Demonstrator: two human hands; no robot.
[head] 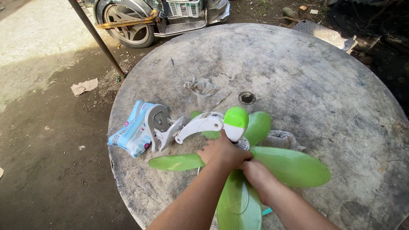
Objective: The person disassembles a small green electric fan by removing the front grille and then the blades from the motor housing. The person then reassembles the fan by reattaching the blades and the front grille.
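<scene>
Near the front edge of the round grey surface (324, 93) lies a fan (232, 127), its green blades (289, 164) spread flat and its green-and-white motor housing (234, 123) raised above them. Left hand (221, 151): fingers curled down over the hub where the blades meet, just below the housing; it grips the hub, though what lies under the palm is hidden. Right hand (253, 170): closed, touching the left hand at the hub and resting over the inner end of the nearest blade; whether it pinches anything cannot be told. A white curved arm (198, 125) runs left from the housing to a grey-and-white bracket (159, 125). Just left of the bracket, touching it, lies a pale blue wipes pack (132, 134). Behind the fan, toward the surface's centre, sits a crumpled grey rag (204, 89), and to its right a small round hole (247, 98). A second cloth (281, 138) shows just right of the fan's upper blade. Beyond the surface's far edge stands a vehicle wheel (128, 23) on bare ground (42, 127), with a slanting dark pole (96, 36) beside it.
</scene>
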